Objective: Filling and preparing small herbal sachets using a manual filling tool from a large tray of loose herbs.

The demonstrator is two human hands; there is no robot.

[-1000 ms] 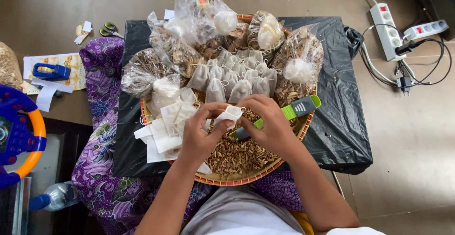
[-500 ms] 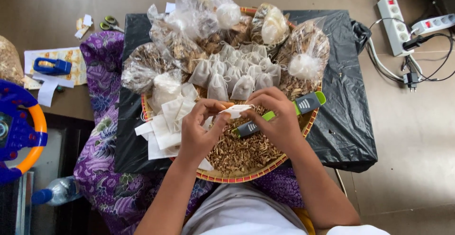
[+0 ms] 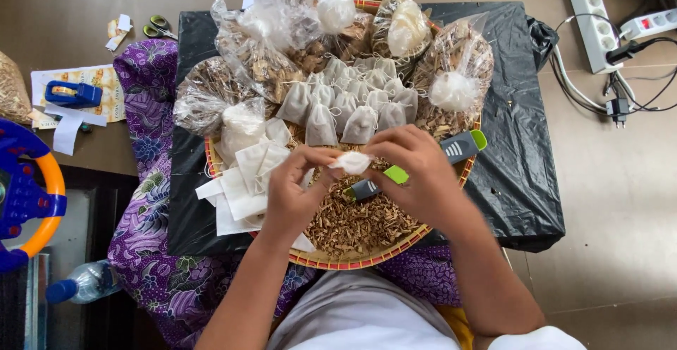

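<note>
Together, two hands, left [image 3: 300,191] and right [image 3: 416,170], pinching one white pouch [image 3: 351,161] (over woven tray [image 3: 352,260]), one scoop [image 3: 423,163] beneath.

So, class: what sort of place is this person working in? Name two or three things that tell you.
Probably a home floor used for small-scale packing. A woven tray of dried herbs sits on black plastic sheeting over purple patterned cloth, with power strips on the bare floor and a toy steering wheel nearby.

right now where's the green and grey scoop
In the head view the scoop lies across the tray over the dried herbs, partly under the right hand, just below the row of filled pouches.
</note>
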